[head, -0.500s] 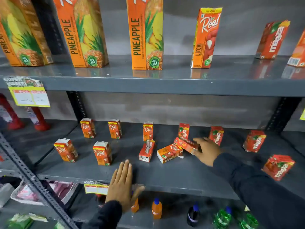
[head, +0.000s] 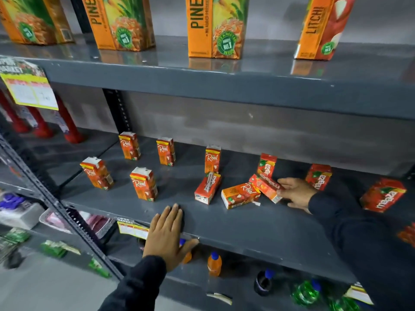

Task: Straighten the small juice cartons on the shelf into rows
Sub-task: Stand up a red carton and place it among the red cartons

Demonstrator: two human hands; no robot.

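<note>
Small orange and red juice cartons stand scattered on the grey middle shelf (head: 258, 225). Several upright ones sit at the left and back, such as one carton (head: 143, 184). Three lie toppled in the middle: a red one (head: 207, 188), an orange one (head: 240, 195) and a red one (head: 266, 187). My right hand (head: 294, 194) grips the end of that last fallen carton. Flat on the shelf's front edge rests my left hand (head: 168, 234), fingers together, holding nothing. More red cartons (head: 382, 195) stand tilted at the right.
Tall pineapple and litchi cartons (head: 216, 28) line the upper shelf. Red bottles (head: 67, 124) stand in the left bay. Small bottles (head: 214, 263) sit on the lower shelf beneath my left hand. A yellow price tag (head: 29, 88) hangs at upper left.
The view has moved closer to the shelf. Both hands stay in nearly the same places, the right one still on the fallen red carton.
</note>
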